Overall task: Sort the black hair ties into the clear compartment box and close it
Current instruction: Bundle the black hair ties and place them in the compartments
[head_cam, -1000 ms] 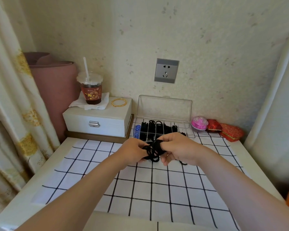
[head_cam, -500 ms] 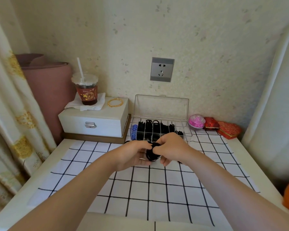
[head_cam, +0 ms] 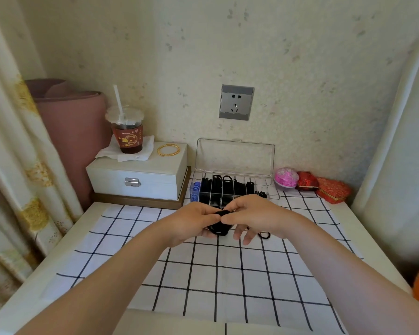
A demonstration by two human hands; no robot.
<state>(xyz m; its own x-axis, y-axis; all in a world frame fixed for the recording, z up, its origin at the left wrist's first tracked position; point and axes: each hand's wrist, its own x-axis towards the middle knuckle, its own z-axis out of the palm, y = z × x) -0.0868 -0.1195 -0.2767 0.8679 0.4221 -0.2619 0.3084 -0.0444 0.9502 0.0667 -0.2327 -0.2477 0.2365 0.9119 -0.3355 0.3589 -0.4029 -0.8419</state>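
A small bunch of black hair ties (head_cam: 219,226) hangs between my two hands above the checked cloth. My left hand (head_cam: 191,222) grips the bunch from the left. My right hand (head_cam: 250,216) pinches its top with thumb and forefinger, the other fingers hanging loose. Just behind my hands stands the clear compartment box (head_cam: 267,189), its lid (head_cam: 235,154) upright against the wall. Several of its compartments hold black ties, and the leftmost one holds blue ties (head_cam: 195,188). One loose black tie (head_cam: 264,235) lies on the cloth under my right hand.
A white jewellery box (head_cam: 136,175) at the back left carries a drink cup with a straw (head_cam: 127,131) on a napkin and a gold bangle (head_cam: 168,149). A pink case (head_cam: 286,177) and red boxes (head_cam: 324,187) sit right of the clear box. Curtains hang on both sides.
My hands have drawn closer together and bunched the ties tighter. My right fingers have spread loose below the pinch. A loose tie on the cloth shows under my right hand.
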